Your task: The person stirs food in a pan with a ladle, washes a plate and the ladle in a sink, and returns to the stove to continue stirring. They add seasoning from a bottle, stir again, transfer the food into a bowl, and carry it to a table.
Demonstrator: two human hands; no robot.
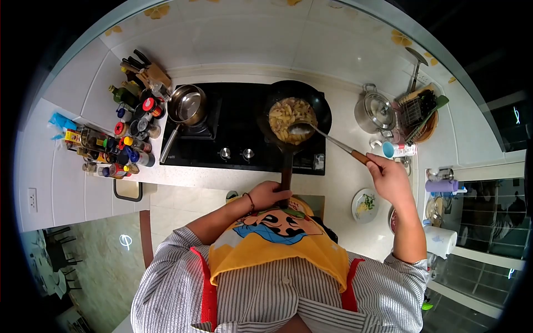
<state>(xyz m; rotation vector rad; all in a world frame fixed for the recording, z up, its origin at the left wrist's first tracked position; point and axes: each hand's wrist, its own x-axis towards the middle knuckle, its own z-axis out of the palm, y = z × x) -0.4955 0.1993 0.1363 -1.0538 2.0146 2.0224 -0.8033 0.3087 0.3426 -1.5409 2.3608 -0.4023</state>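
A dark wok (321, 105) sits on the right burner, filled with sliced, pale-brown food (291, 112) in some liquid. My left hand (267, 195) is closed around the wooden wok handle (286, 169), which points toward me. In my right hand (390, 178) is the wooden grip of a metal spatula (333, 139). Its rounded head rests in the food at the wok's near right side. Right of the stove, below my right forearm's reach, lies a white plate (359, 215) with chopped green and pale pieces.
A steel saucepan (187, 105) stands on the left burner, its handle jutting toward me. Bottles and jars (125, 147) crowd the left counter beside a knife block (157, 76). At right are a lidded steel pot (376, 114), a utensil rack (412, 112) and a blue cup (388, 149).
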